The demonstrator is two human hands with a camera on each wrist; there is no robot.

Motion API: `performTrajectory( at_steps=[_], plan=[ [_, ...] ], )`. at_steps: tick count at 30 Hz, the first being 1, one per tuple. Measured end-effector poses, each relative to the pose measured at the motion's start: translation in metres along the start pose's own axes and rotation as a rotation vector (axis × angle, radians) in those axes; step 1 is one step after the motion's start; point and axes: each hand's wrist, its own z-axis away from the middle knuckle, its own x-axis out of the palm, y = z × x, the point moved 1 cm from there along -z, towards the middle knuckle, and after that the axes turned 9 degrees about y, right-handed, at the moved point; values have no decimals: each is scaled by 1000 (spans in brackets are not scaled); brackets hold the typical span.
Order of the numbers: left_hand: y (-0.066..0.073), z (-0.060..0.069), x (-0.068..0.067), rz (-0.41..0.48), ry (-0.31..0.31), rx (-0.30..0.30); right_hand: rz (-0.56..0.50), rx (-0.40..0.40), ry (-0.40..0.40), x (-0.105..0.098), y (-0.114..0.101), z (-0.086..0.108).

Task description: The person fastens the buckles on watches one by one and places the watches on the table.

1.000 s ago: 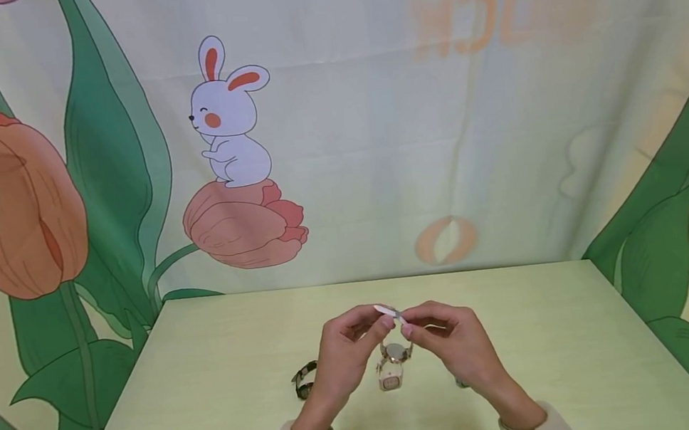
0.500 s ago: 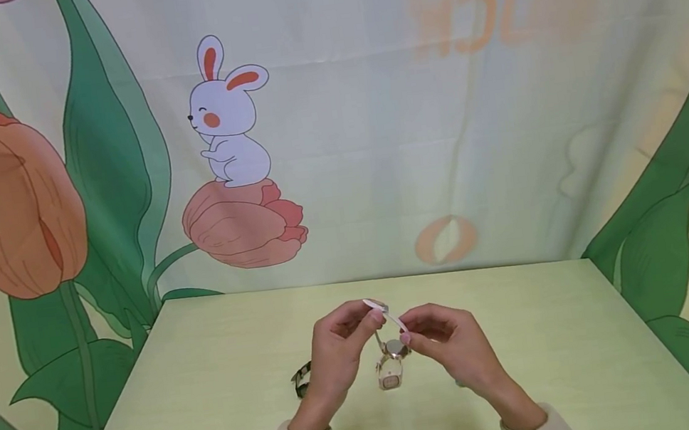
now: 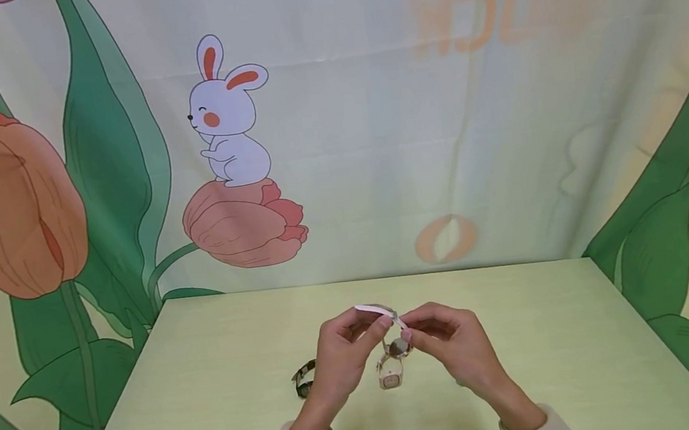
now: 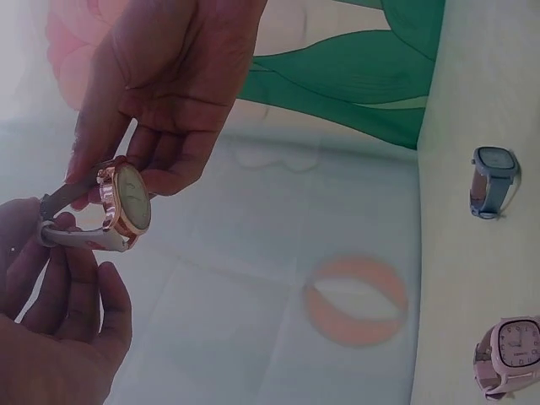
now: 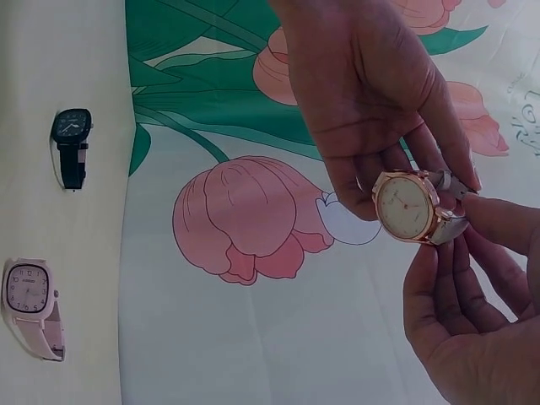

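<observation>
Both hands hold a wristwatch (image 5: 405, 207) with a white strap, a rose-gold case and a pale dial, raised above the table. My left hand (image 3: 347, 354) pinches the strap between thumb and fingers, and a strap end sticks out past the fingertips in the head view. Close beside it, my right hand (image 3: 457, 344) also pinches the strap. The case hangs below the fingertips, its dial facing away from the head camera. In the left wrist view the strap passes through its buckle area (image 4: 48, 226); fingers hide part of it, so I cannot tell whether it is fastened.
A pink watch (image 3: 391, 379) stands on the table (image 3: 213, 403) below the hands. To the left is a black watch (image 5: 72, 135), partly behind my left wrist in the head view. A blue-grey watch (image 4: 494, 177) stands on the right. A printed curtain (image 3: 373, 132) hangs behind the table.
The hands moved slightly apart, then came closer again. More of the white strap end now shows beyond the left fingertips, and the watch case has shifted a little. The table watches stayed put.
</observation>
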Motion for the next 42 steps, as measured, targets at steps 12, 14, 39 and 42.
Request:
performTrajectory(
  at_steps=[12,14,39,42],
  plan=[
    [-1,0,-1,29,51,5,-23,-55,-28,2,-1,-1],
    [-2,0,-1,34,53,6,-26,-55,-19,2,-1,0],
    [-1,0,3,21,-15,-33,4,-134,35,5,-4,0],
    [-3,0,3,34,-19,-18,5,-149,38,6,-4,0]
  ],
)
